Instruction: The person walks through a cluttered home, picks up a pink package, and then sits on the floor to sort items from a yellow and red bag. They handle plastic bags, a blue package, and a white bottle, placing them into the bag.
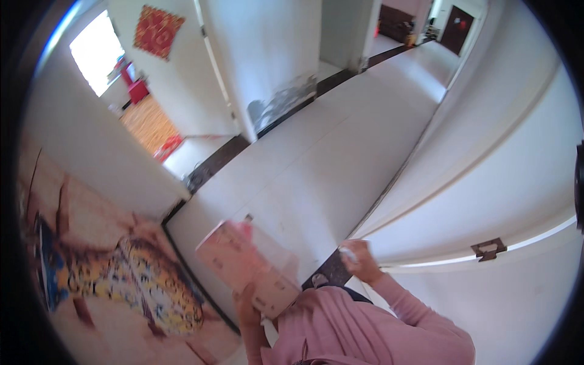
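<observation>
My left hand (246, 301) grips a pink plastic box (248, 269) by its near side, holding it tilted in front of my body. Slots show in the box's wall, and something pink and clear lies in or over its far side. Close to a white door frame on the right, my right hand (365, 264) is raised with its fingers curled around a small white object (348, 254). Blur hides what that object is. One foot (319, 279) shows beneath me at a dark threshold (335, 265).
A white-tiled hallway floor (315, 169) runs to the far right. On the left, an open white door (169, 77) bears a red decoration (158, 31). A metal strike plate (488, 249) is on the right. A painted mural (137, 283) covers the left wall.
</observation>
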`<state>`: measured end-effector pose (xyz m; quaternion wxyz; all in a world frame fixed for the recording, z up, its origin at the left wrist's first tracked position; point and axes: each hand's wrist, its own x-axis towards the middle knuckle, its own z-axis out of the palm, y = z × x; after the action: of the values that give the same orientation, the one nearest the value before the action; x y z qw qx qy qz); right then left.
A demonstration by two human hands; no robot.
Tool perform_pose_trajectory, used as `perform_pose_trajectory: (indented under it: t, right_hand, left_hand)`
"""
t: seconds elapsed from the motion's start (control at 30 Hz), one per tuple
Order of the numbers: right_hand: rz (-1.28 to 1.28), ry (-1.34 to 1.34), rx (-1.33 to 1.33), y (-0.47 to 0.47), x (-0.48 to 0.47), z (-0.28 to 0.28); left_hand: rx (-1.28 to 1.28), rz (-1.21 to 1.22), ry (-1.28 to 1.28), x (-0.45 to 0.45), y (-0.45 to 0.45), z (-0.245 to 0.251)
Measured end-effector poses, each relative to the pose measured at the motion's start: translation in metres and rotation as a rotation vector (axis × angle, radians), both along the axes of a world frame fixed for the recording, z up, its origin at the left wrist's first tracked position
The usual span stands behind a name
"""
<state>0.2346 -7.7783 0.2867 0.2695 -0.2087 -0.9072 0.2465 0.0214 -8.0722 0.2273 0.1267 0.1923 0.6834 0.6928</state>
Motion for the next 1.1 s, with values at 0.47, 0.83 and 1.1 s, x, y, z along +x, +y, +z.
perform_pose_trajectory:
  t: [0.47, 0.83, 1.1]
  right_hand:
    - [0.516, -0.179, -1.017, 0.001, -0.411, 0.013]
    - [0.214, -0.019, -1.196, 0.161, -0.61, 0.06]
    - [0.391, -0.121, -1.327, 0.218, -0.812, 0.073]
  left_hand:
    - [0.131, -0.135, 0.03, -0.279, 0.102, 0.038]
    - [0.284, -0.371, -0.594, -0.498, 0.291, 0.103]
    - [0.374, -0.207, -0.698, -0.658, 0.33, 0.124]
